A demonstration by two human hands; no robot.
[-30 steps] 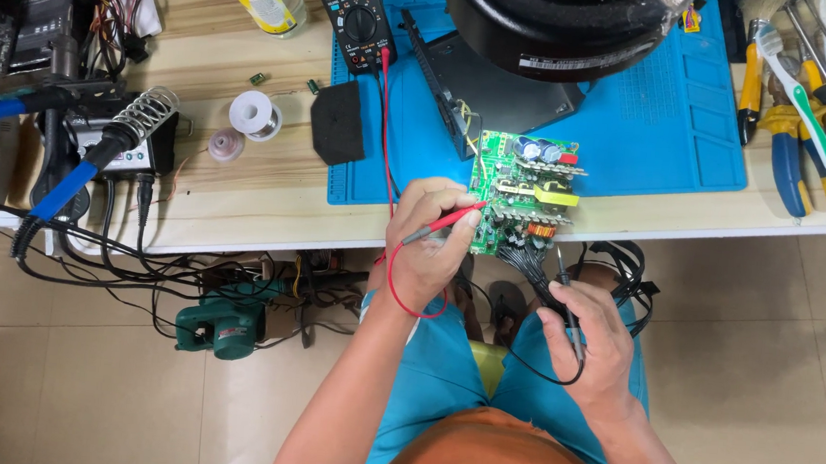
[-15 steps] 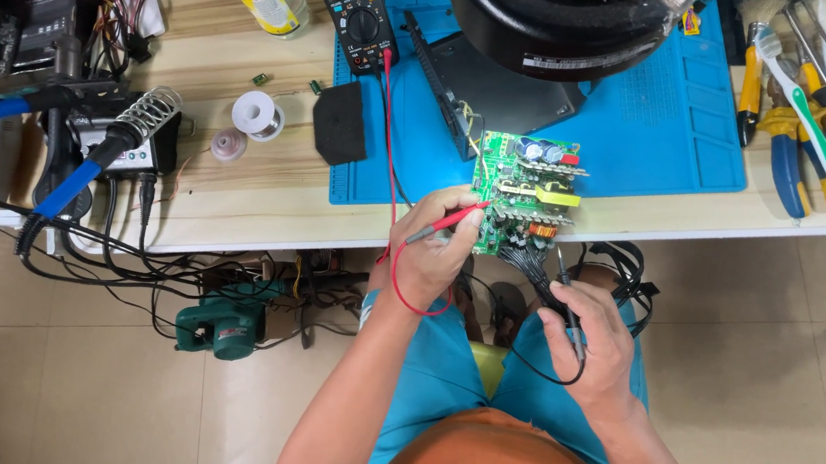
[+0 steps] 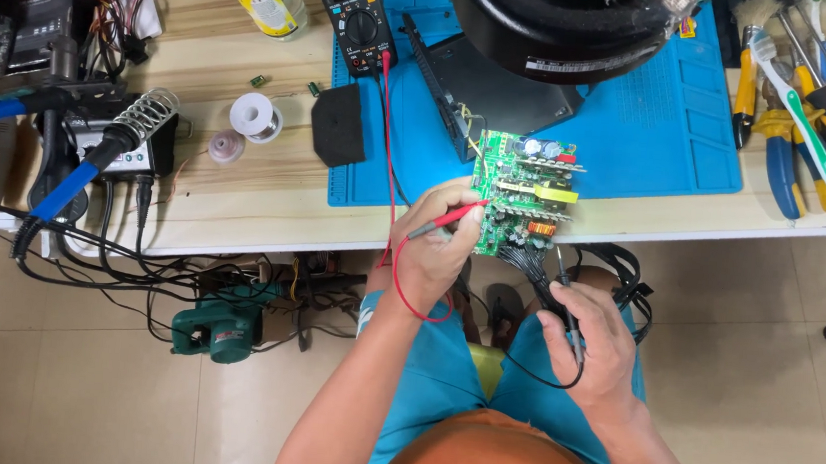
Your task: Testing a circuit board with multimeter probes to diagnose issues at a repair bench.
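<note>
A green circuit board (image 3: 522,193) hangs over the front edge of the blue work mat (image 3: 656,133). My left hand (image 3: 431,248) grips the board's left edge and pinches a red test probe (image 3: 445,220) whose tip points at the board. My right hand (image 3: 592,349), below the board, holds a black test probe (image 3: 565,293) with its tip up at the bundle of black wires (image 3: 528,266) coming off the board. Red and black leads run to a multimeter (image 3: 357,12) at the back of the mat.
A soldering iron in its coil stand (image 3: 110,144) and solder spools (image 3: 253,116) sit on the wooden bench at left. Pliers, brush and screwdrivers (image 3: 806,106) lie at right. A large black round device (image 3: 567,18) sits behind the board. A green blower (image 3: 219,330) lies on the floor.
Both hands and the board stay almost in place; the red probe has shifted slightly against the board.
</note>
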